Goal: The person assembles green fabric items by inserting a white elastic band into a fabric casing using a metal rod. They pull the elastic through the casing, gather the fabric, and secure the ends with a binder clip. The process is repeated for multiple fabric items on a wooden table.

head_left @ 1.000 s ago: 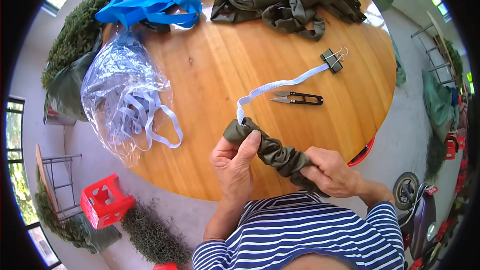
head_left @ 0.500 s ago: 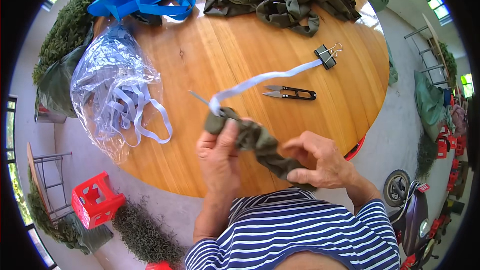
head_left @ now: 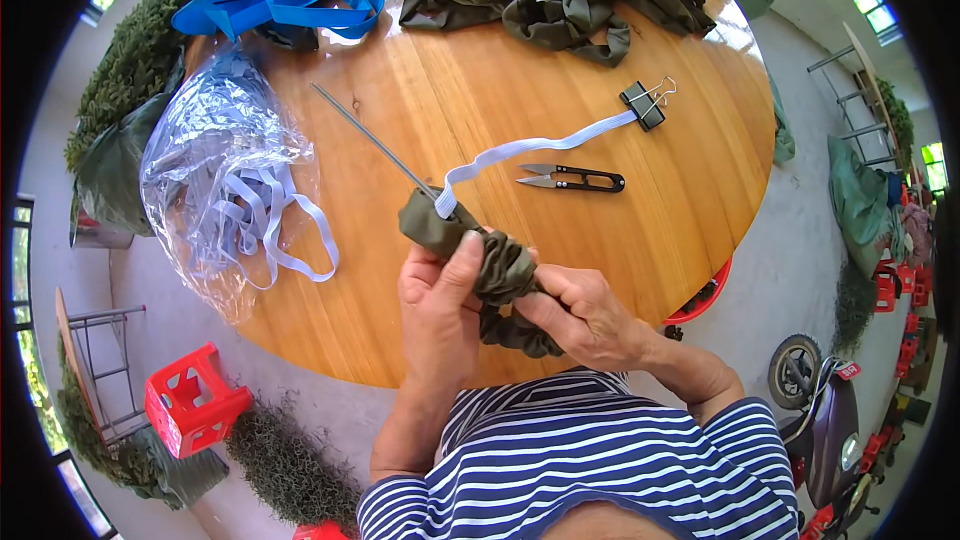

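Both hands, left hand (head_left: 437, 290) and right hand (head_left: 583, 315), squeeze the bunched green cloth tube (head_left: 480, 260) at middle frame so the thin rod (head_left: 375, 140) can pull the white band (head_left: 530, 148) through.

We hold both hands close together in front of our chest. Our left hand (head_left: 438, 302) is closed in a grip, thumb raised along the top. Our right hand (head_left: 585, 315) pinches beside it, fingers curled, forearm angling in from the lower right.
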